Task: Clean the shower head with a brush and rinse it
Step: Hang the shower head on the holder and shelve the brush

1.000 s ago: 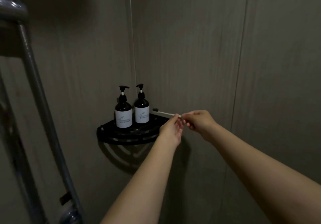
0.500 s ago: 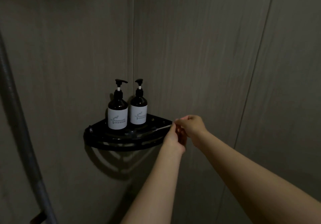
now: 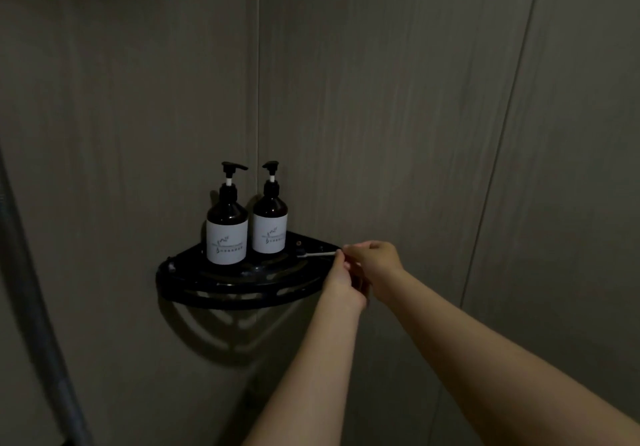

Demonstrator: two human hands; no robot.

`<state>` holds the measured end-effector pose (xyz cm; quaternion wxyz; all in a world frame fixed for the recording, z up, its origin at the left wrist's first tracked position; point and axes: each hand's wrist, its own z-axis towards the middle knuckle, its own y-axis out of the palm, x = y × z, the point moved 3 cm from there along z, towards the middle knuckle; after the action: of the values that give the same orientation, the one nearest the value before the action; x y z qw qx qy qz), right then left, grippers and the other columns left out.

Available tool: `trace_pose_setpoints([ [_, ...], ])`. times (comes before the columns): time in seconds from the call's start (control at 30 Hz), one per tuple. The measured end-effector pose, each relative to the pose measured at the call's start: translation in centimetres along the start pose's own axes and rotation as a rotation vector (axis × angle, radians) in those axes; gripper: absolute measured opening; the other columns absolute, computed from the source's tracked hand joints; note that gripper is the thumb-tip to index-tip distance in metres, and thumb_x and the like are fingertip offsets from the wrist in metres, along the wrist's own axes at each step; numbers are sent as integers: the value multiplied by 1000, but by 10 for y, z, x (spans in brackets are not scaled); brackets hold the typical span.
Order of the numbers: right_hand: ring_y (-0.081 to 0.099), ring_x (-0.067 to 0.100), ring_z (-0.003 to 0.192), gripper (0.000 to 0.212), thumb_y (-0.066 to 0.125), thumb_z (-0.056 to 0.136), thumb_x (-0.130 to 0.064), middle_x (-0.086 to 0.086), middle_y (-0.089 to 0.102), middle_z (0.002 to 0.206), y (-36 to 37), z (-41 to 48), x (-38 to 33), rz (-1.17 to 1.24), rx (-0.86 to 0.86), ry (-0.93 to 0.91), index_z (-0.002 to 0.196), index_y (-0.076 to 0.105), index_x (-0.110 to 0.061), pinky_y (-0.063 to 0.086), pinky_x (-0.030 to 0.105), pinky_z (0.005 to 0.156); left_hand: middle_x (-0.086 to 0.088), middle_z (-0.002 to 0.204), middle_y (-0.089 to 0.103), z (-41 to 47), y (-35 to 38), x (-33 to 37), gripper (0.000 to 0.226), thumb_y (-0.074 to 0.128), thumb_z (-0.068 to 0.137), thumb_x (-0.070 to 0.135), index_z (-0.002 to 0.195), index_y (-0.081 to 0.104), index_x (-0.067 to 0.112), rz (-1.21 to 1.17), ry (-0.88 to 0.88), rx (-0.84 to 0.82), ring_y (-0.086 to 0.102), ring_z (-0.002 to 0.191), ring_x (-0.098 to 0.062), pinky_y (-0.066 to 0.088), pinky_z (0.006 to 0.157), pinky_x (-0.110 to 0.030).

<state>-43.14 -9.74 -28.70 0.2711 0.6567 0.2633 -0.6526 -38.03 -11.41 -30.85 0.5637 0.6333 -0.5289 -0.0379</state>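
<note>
A thin white-handled brush [image 3: 318, 254] lies across the right side of the black corner shelf [image 3: 221, 290], with its head resting on the shelf. My left hand [image 3: 343, 284] and my right hand [image 3: 375, 262] meet at the handle's near end, and both pinch it with their fingertips. The shower head is out of view.
Two dark pump bottles [image 3: 227, 227] [image 3: 270, 224] with white labels stand at the back of the shelf, left of the brush. A grey shower hose [image 3: 24, 290] runs down the left edge. Grey tiled walls meet in the corner behind the shelf.
The brush was held in the air above the shelf's right end; it has come down onto the shelf. My view has shifted right, leaving less of the hose in sight.
</note>
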Motion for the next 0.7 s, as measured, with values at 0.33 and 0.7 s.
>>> trace_pose_setpoints([
  [0.33, 58, 19, 60, 21, 64, 88, -11, 13, 59, 69, -2, 11, 8, 1, -22, 66, 73, 52, -6, 54, 24, 54, -13, 100, 61, -4, -9, -2, 30, 47, 96, 36, 86, 59, 10, 42, 10, 28, 56, 111, -28, 42, 100, -35],
  [0.7, 64, 28, 72, 31, 62, 89, -30, 12, 63, 65, -3, 5, 9, 44, -34, 91, 74, 59, -4, 52, 52, 92, -12, 88, 61, -17, -11, -5, 34, 48, 95, 38, 78, 56, 10, 56, 1, 13, 56, 99, -25, 41, 100, -34],
])
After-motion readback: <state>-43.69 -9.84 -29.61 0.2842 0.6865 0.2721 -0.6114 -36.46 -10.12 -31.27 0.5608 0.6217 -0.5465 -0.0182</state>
